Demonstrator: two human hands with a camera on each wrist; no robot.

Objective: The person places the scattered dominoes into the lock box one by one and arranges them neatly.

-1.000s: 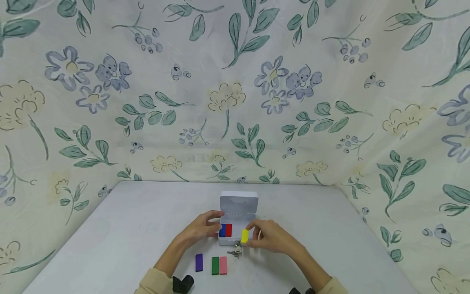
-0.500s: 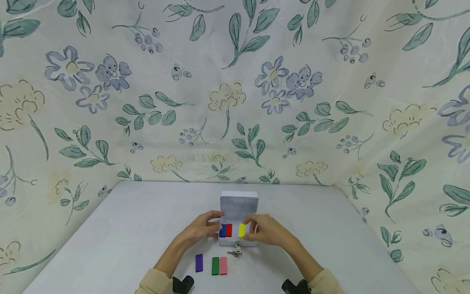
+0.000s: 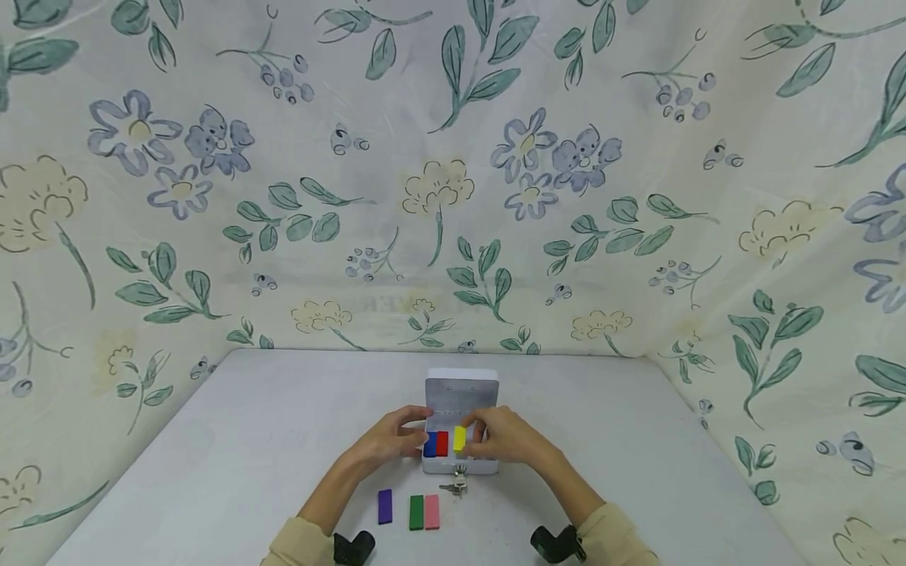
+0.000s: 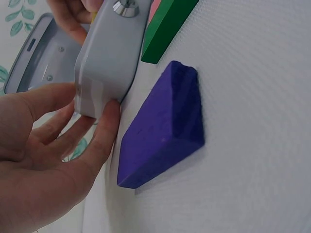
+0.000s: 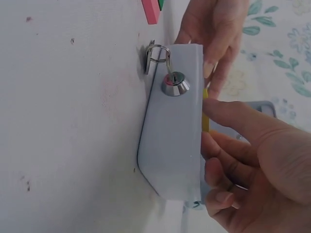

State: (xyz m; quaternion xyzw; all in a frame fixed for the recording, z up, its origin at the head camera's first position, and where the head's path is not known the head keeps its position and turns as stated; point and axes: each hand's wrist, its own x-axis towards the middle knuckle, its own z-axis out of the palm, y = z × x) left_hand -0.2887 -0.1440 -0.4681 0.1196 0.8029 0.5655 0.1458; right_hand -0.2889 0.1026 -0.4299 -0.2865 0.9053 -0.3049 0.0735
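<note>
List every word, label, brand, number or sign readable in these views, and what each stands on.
None can be read with certainty.
White floral cloth backdrop: faint letter-like marks low, near centre; too blurred to read.
Grey metal box and yellow rectangular block: no lettering visible.

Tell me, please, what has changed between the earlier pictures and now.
The right hand, pinching the yellow rectangular block, has carried it leftward and slightly farther back, nearer the red rectangular block; nothing was newly gripped or released. The left hand still holds the light-grey rectangular box, and the blue block, purple block, green block and pink block stayed put.
</note>
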